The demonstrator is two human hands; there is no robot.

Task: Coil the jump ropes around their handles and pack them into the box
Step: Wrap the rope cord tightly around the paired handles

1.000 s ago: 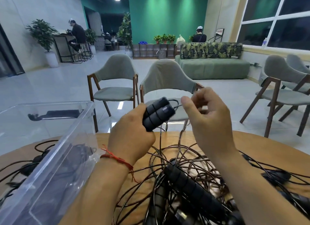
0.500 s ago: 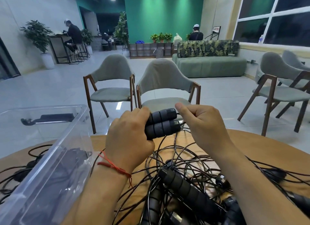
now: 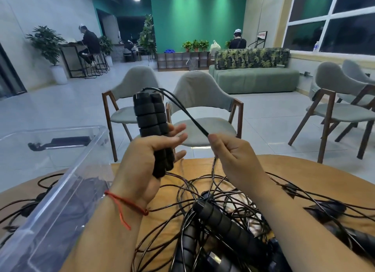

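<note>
- Your left hand (image 3: 142, 166) holds a pair of handles (image 3: 151, 125), black ribbed foam, side by side and upright, raised above the worktop (image 3: 304, 170)'s far edge.
- The grip sits on the lower half of the pair. The thumb side is in front and the fingers (image 3: 181, 138) reach behind, only loosely bent, with their tips showing past the right side.
- A red string (image 3: 125, 202) is tied round your left wrist.
- The cord (image 3: 188, 113) leaves the top of the handles and runs taut, down and to the right, to your right hand (image 3: 233, 154).
- Your right hand pinches the cord between thumb and forefinger, the other fingers curled in. Below the pinch the cord drops into the pile.
- A tangle of jump ropes (image 3: 203, 190) lies on the worktop under and between your forearms. One loose handle (image 3: 225, 225) lies across it, near your right forearm.
- The box (image 3: 67, 190), clear plastic, stands at the left of the worktop, just beside your left forearm. Dark shapes show through its wall, too blurred to make out.
- Two grey chairs (image 3: 203, 101) stand beyond the worktop.
</note>
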